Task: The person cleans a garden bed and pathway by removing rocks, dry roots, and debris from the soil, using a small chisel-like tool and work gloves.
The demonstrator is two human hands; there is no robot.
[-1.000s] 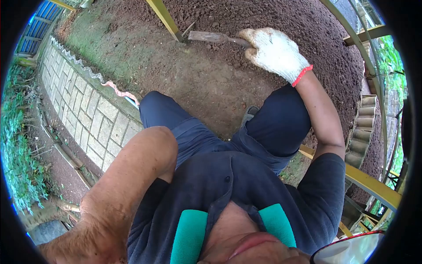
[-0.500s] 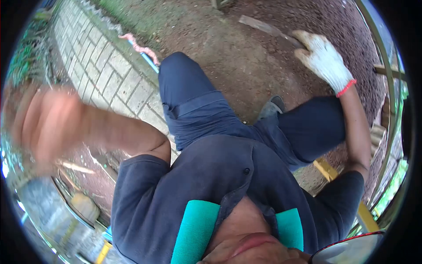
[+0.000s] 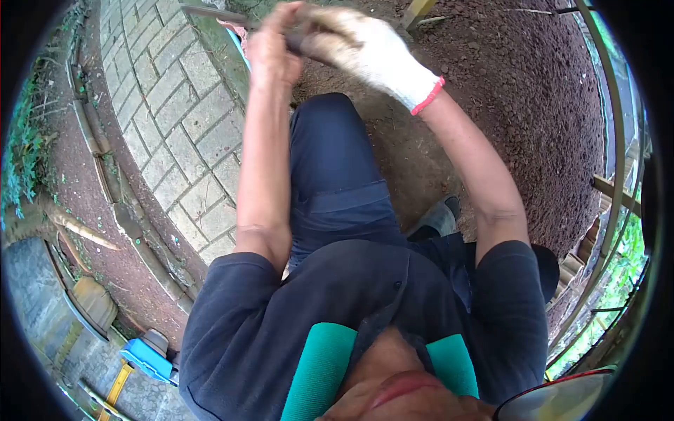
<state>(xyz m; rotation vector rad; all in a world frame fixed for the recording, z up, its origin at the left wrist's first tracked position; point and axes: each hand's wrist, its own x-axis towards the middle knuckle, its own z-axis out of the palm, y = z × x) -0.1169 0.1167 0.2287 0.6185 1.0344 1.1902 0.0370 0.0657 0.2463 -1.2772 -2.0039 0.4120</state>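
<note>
Both hands are together at the top of the view, ahead of my knees. My right hand (image 3: 358,52), in a white knit glove with a red cuff and soiled fingers, is closed around the dark handle end of a flat-bladed tool (image 3: 214,12). The narrow blade points to the upper left, over the path's edge. Bare and partly blurred, my left hand (image 3: 272,52) is curled at the tool just ahead of the glove. Its fingertips are hard to make out. Below them is my bent knee (image 3: 330,154) in dark trousers.
A paved path (image 3: 186,126) runs along the left. Dark loose soil (image 3: 505,105) covers the right side. A wooden post (image 3: 419,10) stands at the top. At lower left are a blue object (image 3: 149,358) and a yellow bar (image 3: 116,389). A rail (image 3: 614,189) curves along the right.
My left hand has swung in from the far left to the tool. My right hand has brought the tool leftward to meet it. The view has shifted slightly.
</note>
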